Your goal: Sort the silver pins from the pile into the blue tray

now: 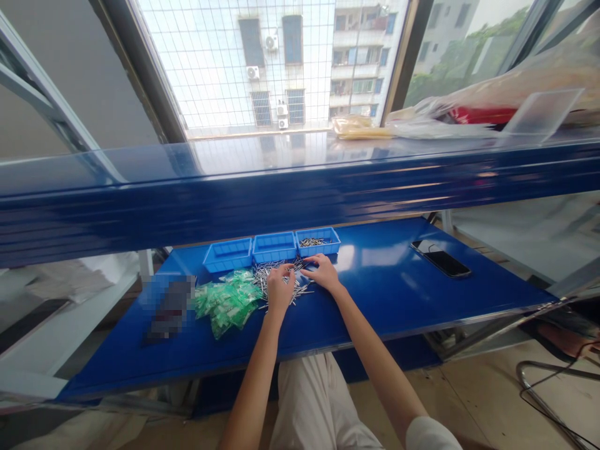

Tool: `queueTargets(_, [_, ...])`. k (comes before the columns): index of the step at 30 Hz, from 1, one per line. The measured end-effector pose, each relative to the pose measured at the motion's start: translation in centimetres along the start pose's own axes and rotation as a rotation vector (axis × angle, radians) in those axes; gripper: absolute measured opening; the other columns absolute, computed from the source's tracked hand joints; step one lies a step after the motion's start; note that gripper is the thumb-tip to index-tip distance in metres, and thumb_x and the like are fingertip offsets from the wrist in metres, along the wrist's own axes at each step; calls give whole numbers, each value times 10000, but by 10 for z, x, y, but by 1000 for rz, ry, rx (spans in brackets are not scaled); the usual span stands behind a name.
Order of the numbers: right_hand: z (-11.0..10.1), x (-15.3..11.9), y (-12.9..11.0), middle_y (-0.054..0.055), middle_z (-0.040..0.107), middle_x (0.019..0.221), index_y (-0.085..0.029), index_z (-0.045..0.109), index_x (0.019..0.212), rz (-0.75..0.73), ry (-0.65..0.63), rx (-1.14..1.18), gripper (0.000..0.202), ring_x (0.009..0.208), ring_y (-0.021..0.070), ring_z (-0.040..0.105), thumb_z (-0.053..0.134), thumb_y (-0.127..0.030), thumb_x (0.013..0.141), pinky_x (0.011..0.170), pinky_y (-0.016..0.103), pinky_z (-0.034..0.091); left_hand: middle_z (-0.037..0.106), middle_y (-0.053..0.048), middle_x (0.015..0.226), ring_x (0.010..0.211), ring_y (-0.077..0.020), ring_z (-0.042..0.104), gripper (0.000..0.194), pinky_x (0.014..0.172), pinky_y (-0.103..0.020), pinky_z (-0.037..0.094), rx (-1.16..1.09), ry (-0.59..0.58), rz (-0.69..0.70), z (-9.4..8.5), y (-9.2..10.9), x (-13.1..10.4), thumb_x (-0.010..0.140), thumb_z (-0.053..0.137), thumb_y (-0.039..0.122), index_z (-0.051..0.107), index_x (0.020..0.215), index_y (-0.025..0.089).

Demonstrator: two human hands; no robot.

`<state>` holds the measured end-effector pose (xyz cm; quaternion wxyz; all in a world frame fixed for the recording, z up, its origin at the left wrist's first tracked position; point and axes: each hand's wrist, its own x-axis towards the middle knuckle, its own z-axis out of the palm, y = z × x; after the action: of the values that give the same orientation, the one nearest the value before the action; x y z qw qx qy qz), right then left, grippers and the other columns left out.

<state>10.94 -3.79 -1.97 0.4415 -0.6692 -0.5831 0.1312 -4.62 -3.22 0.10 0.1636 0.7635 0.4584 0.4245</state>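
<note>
A loose pile of thin silver metal pins (pixel 300 292), perhaps rivets, lies on the blue table under my hands. My left hand (pixel 280 286) is over the pile, fingers curled in toward the thumb; anything between the fingertips is too small to name. Just to its right, my right hand (pixel 324 273) reaches in at the pile's edge with thumb and forefinger apart. Left of the pile is a heap of small green-printed clear plastic bags (pixel 229 303). Behind my hands, small metal parts (pixel 313 242) sit in the right blue bin (pixel 332 248).
Two more blue bins, a middle one (pixel 275 255) and a left one (pixel 228 264), stand in the same row. A phone (pixel 443 259) lies on the table (pixel 398 294) at right. A blurred dark object (pixel 172 306) is at left. A raised blue shelf (pixel 234 200) crosses behind.
</note>
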Motion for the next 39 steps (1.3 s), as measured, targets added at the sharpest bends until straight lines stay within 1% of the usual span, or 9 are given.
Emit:
queueTargets(4, [3,-2,2,45,616,908,-241,676,871,10,-27,-91,272,849,204,539,653,-360,627,726,315,421,633,-30,687,800,-205,556,223,784,-379,402,5,-5,-5,0,1,0,802,451,290,605,943,210])
queueTargets(8, [3,-2,3,43,638,856,-223,677,848,23,-29,-68,216,786,183,560,607,-336,676,691,293,425,632,-30,696,799,-205,555,225,777,-377,406,6,-14,-15,0,0,0,803,445,291,603,944,216])
queueTargets(12, [3,-2,1,31,658,831,-226,675,824,-12,-38,-56,173,775,179,564,581,-313,707,695,293,413,625,-31,684,786,-201,552,221,765,-367,412,19,-8,-1,0,-1,0,797,447,277,608,934,212])
queueTargets(20, [2,-4,-7,11,672,818,-257,668,829,-67,-78,-164,157,764,187,545,521,-279,780,700,312,347,623,-38,699,770,-201,551,233,757,-372,419,21,-2,-21,1,-1,-1,798,442,279,607,945,206])
queueTargets(24, [1,-5,-8,22,663,830,-254,658,879,-62,-72,-178,177,766,191,538,556,-330,756,684,306,341,624,-29,676,774,-205,553,221,774,-383,413,8,-3,-27,1,-1,0,800,446,275,601,944,209])
queueTargets(30, [2,-7,-11,40,638,805,-241,676,761,-68,-82,-218,170,780,192,517,557,-362,744,688,310,333,622,-21,685,768,-194,555,209,788,-378,411,11,4,-21,2,-2,-1,797,454,269,597,939,213])
queueTargets(33, [5,-6,-11,39,635,797,-231,665,746,-77,-66,-213,162,786,198,514,551,-346,751,699,320,339,623,-27,699,767,-194,556,216,782,-375,414,18,4,-12,1,-1,0,800,449,279,595,943,211])
queueTargets(35, [6,-5,-10,41,636,803,-224,654,769,-78,-38,-159,166,785,194,519,533,-338,766,699,315,356,623,-29,702,770,-195,559,221,782,-373,414,21,15,-7,1,-1,0,801,446,280,590,951,208])
queueTargets(39, [6,-2,-8,51,643,826,-199,634,840,-29,100,45,220,761,181,550,487,-355,790,694,298,407,618,-20,680,787,-197,564,236,802,-372,408,6,28,-7,0,-2,0,801,443,283,569,986,206])
